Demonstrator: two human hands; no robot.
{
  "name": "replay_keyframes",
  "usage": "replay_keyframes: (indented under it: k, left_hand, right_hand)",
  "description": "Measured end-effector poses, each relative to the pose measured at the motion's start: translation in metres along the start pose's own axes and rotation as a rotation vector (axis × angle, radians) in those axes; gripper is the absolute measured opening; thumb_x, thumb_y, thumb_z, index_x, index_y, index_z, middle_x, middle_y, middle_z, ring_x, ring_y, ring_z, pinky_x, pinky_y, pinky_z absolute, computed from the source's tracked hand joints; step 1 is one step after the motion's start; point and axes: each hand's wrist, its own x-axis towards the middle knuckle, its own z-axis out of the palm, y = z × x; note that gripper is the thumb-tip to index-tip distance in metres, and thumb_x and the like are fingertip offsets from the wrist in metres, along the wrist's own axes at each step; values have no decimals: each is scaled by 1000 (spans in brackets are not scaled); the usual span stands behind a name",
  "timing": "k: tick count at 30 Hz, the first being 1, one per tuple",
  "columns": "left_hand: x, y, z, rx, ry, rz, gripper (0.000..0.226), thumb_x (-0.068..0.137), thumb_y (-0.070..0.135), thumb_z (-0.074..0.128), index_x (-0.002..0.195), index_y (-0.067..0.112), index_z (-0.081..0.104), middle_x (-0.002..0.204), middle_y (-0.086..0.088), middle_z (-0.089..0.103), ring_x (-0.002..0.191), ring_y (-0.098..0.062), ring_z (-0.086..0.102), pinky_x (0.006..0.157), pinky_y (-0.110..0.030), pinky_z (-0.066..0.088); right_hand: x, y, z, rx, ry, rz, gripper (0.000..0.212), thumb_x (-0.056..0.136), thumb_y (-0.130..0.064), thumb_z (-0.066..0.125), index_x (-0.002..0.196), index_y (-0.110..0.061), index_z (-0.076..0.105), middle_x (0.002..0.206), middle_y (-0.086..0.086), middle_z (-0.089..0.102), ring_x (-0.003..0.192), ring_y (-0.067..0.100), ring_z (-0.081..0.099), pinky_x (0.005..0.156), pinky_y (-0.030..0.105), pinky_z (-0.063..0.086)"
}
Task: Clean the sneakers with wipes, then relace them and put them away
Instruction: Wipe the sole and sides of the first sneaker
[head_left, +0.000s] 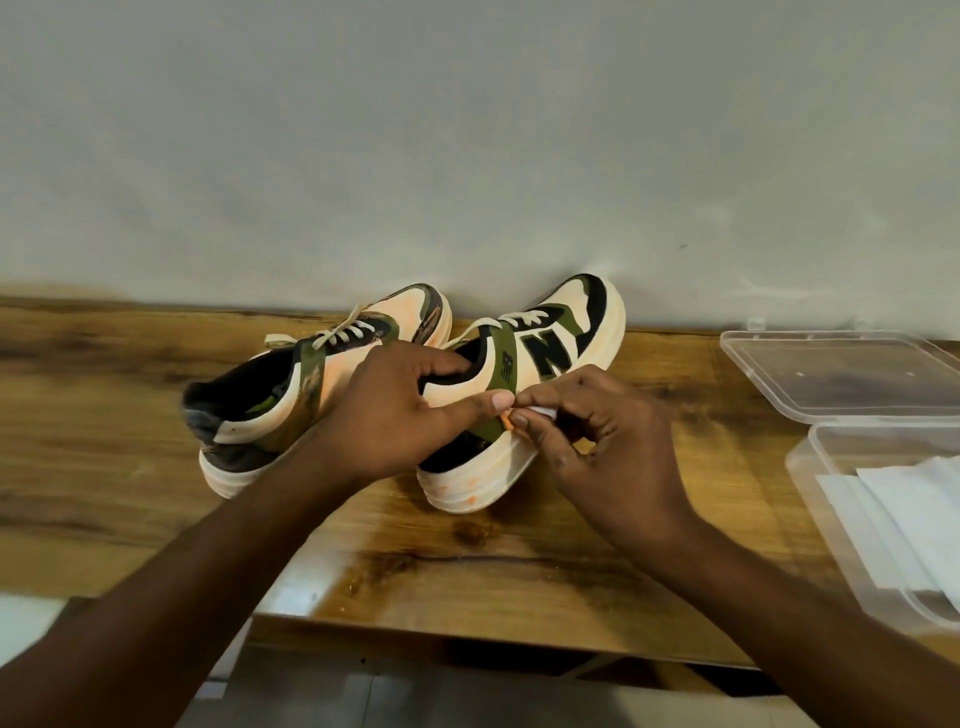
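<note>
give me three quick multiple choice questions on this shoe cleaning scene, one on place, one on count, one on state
1. Where is the open plastic box of wipes?
A. right of the sneakers
B. left of the sneakers
C. between them

2. How many sneakers are on the table?
A. one
B. two
C. three

3. What is the right hand doing?
A. resting flat
B. tying a lace
C. pinching a wipe against the right sneaker

Answers:
A, it sits at the table's right edge.
B, the left sneaker stands beside the right one.
C, white wipe shows at its fingers, while the left hand grips that sneaker's collar.
</note>
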Motion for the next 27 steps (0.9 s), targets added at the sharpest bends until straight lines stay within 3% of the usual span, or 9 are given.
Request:
replay_keyframes:
  k: [2, 4, 7, 10, 14, 18, 21, 27]
  left_hand:
    - [3, 0, 1, -129, -3, -36, 10, 91, 29, 81, 97, 22, 83, 92, 10, 81, 88, -5, 75, 77, -28, 55]
    - [4, 1, 0, -332, 0, -109, 15, 87, 14, 81, 102, 12, 83, 97, 1, 82, 90, -8, 75, 77, -22, 54]
    - [5, -3, -1, -610, -15, -186, 28, 79, 7, 79, 107, 5, 79, 103, -9, 81, 93, -15, 76, 79, -23, 58]
    - [8, -7, 3, -707, -43, -229, 30, 77, 7, 78, 107, 7, 79, 103, -10, 80, 93, -16, 77, 78, -23, 59]
    - [19, -7, 7, -638, 15, -219, 24, 76, 12, 80, 100, 9, 79, 96, -5, 81, 87, -12, 76, 73, -20, 58]
    - [24, -7, 5, -357, 82, -127, 9, 81, 16, 86, 88, 18, 81, 86, 4, 81, 78, -4, 74, 69, -17, 53]
    - [21, -3, 9, -341, 87, -110, 16, 81, 20, 88, 95, 17, 82, 89, 6, 81, 82, -4, 76, 70, -17, 54]
    - [24, -5, 10, -350, 48, -91, 22, 82, 17, 86, 103, 18, 81, 96, 7, 81, 90, -6, 77, 75, -18, 56]
  right_hand:
    - [3, -2, -5, 6, -8, 11, 20, 89, -19, 82, 108, -19, 83, 101, -8, 74, 91, 8, 72, 74, 26, 63]
    - [6, -6, -13, 1, -12, 31, 20, 88, -20, 81, 108, -21, 82, 101, -10, 74, 90, 8, 72, 71, 26, 63]
    - [13, -8, -28, -18, 30, 58, 18, 89, -21, 80, 107, -23, 82, 101, -10, 74, 91, 9, 72, 70, 26, 63]
    - [16, -12, -39, -123, 28, 22, 18, 90, -26, 78, 107, -23, 83, 100, -11, 74, 91, 7, 70, 71, 22, 61]
    - [10, -12, -36, -160, -53, 0, 21, 86, -16, 85, 106, -21, 83, 100, -12, 71, 91, 4, 69, 74, 15, 58]
    - [1, -12, -30, -163, -69, -16, 28, 83, -15, 86, 110, -21, 82, 107, -12, 74, 96, 1, 69, 80, 11, 57]
    - [1, -13, -28, -129, -57, 41, 34, 83, -18, 88, 116, -22, 80, 111, -13, 74, 96, -1, 70, 79, 12, 58]
    - [8, -5, -33, -67, -6, 176, 26, 82, -27, 86, 107, -27, 83, 104, -17, 74, 92, 2, 71, 74, 18, 61]
